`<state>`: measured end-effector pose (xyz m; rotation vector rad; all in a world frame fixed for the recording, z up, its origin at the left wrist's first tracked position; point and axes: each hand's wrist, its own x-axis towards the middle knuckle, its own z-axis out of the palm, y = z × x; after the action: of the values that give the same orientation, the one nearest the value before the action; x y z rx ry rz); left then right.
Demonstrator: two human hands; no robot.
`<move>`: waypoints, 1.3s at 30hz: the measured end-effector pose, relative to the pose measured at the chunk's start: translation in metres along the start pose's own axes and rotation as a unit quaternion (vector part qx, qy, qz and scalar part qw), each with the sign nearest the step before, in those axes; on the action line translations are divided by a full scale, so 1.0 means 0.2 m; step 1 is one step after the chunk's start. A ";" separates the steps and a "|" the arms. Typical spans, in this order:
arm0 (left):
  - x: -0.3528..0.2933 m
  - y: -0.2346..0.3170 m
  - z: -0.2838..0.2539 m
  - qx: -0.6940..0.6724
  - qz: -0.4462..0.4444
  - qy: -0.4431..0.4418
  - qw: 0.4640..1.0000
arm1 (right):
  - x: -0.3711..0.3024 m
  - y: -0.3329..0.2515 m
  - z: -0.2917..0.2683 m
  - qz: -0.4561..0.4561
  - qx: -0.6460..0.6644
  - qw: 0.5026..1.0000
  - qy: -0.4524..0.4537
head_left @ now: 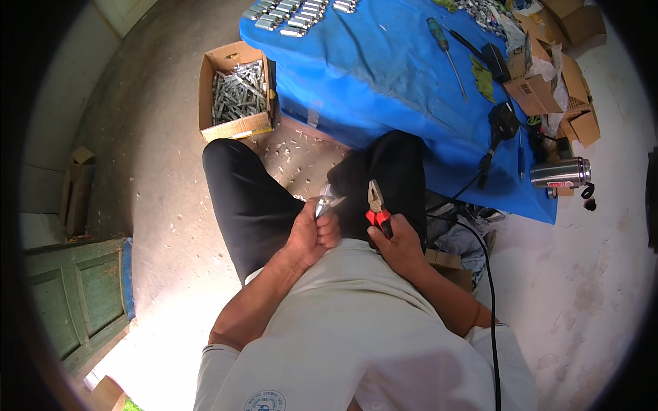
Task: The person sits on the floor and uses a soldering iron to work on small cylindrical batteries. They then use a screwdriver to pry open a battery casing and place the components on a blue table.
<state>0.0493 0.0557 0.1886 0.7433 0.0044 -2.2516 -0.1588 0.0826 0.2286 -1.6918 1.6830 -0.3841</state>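
Concrete floor (164, 137) is seen around the work spot, strewn with small pale scraps (295, 154) near the seated person's knees. Alongside, a table is covered by a blue cloth (356, 55), on which short metal cylinders (284, 17) are laid out in close rows at the far left corner. A bright metal piece (321, 207) is held upright over the lap by the left hand (315, 235), its fingers wrapped tightly round the lower part; the upper end is blurred and its form cannot be made out. Red-and-black pliers (377, 211) are gripped by the handles in the right hand (399, 244), just beside the piece but apart from it; nothing is seen between the jaws. Progress is judged to be partial: one piece is in hand, and many loose metal parts (238, 92) are heaped in a cardboard box (236, 130) beside the table, probably awaiting handling. The laid-out rows may be finished work, although this cannot be confirmed. A screwdriver (444, 51) and a steel flask (558, 173) are noted on the cloth, both untouched.
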 end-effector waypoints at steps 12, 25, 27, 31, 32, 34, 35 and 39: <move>0.01 0.00 0.00 -0.006 -0.016 -0.025 1.000 | -0.31 0.01 -0.22 0.154 0.138 0.975 -0.083; -0.02 -0.03 0.01 0.018 -0.014 -0.002 1.000 | 0.00 -0.03 -0.27 0.130 0.443 0.854 -0.239; -0.02 -0.03 0.01 0.020 -0.009 0.008 1.000 | 0.03 -0.03 -0.22 0.147 0.451 0.835 -0.281; -0.04 -0.03 0.01 0.010 0.006 0.035 0.999 | 0.06 -0.05 -0.17 0.183 0.482 0.794 -0.322; -0.04 -0.03 0.01 0.014 0.008 0.036 0.999 | 0.07 -0.09 -0.19 0.182 0.496 0.790 -0.311; -0.04 -0.03 0.01 0.022 0.008 0.040 0.999 | 0.08 -0.15 -0.25 0.167 0.522 0.784 -0.292; -0.04 -0.04 0.02 0.026 0.007 0.045 0.999 | 0.08 -0.13 -0.24 0.138 0.501 0.807 -0.280; 0.00 -0.05 0.02 0.050 -0.001 0.029 0.998 | 0.07 -0.03 -0.20 -0.013 0.229 0.953 -0.199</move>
<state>0.0412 0.0615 0.1909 0.8626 -0.0812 -2.2446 -0.1787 0.0585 0.2562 -1.3361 1.1685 -0.3799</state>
